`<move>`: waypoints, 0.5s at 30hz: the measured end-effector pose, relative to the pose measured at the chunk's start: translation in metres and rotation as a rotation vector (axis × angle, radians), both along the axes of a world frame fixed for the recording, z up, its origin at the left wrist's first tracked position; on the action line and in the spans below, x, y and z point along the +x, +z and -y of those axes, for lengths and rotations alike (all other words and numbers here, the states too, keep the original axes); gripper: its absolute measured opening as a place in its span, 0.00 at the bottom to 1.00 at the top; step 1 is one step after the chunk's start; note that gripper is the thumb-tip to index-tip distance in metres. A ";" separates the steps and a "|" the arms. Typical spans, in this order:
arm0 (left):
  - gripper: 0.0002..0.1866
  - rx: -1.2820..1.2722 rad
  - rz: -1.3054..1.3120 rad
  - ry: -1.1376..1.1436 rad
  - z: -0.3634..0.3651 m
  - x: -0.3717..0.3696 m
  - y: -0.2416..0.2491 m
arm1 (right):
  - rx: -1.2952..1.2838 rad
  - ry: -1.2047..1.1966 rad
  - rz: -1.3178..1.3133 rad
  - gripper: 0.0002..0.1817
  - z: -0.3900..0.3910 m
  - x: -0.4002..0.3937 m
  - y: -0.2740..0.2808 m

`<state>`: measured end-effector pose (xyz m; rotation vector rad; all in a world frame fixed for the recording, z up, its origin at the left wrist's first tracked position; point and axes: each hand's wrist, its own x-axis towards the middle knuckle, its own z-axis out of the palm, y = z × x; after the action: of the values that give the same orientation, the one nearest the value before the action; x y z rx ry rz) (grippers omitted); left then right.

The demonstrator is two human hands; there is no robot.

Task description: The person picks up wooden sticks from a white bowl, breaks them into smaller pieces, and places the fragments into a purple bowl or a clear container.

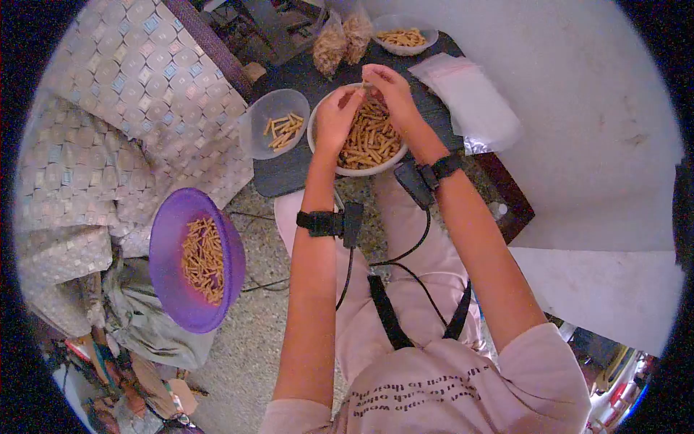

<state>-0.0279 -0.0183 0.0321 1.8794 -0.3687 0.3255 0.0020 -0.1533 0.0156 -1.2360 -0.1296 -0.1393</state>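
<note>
Hovering over far rim of white bowl (367,172): left hand (338,117), right hand (391,88).

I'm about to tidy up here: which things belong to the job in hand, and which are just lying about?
Probably the job's:
white bowl
stick-like pieces
left clear bowl
far bowl
purple basin
filled bags
flat plastic bags

Apparently just lying about:
patterned cover
greyish cloth
</note>
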 end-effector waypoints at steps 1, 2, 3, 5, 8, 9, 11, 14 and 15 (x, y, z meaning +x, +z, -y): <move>0.13 -0.017 -0.028 -0.032 0.001 -0.001 0.002 | 0.024 -0.011 -0.036 0.15 0.002 0.000 0.002; 0.14 -0.055 -0.051 -0.037 0.002 -0.002 0.004 | 0.137 -0.011 -0.055 0.15 0.002 -0.001 0.004; 0.15 -0.094 -0.074 -0.045 0.002 -0.001 0.001 | 0.248 -0.012 -0.074 0.15 0.000 -0.003 0.008; 0.16 -0.153 -0.111 -0.062 0.000 0.004 -0.005 | 0.429 -0.030 -0.089 0.15 0.000 -0.006 0.017; 0.15 -0.114 -0.113 -0.058 -0.004 0.008 -0.006 | 0.599 0.006 -0.050 0.13 0.006 0.002 0.011; 0.16 -0.055 -0.093 -0.041 -0.006 0.009 -0.009 | 0.632 0.067 -0.013 0.12 0.009 0.007 0.006; 0.16 0.062 -0.054 -0.022 -0.005 0.011 -0.016 | 0.750 0.176 -0.016 0.09 0.021 0.011 -0.005; 0.16 0.528 0.149 0.089 0.003 0.015 -0.032 | 0.754 0.263 0.059 0.08 0.038 0.012 0.001; 0.16 0.585 0.157 0.074 0.005 0.015 -0.030 | 0.574 0.255 0.197 0.08 0.047 0.021 0.000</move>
<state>-0.0132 -0.0232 0.0023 2.4511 -0.5431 0.4508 0.0232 -0.2004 0.0157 -0.6240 -0.3887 -0.0686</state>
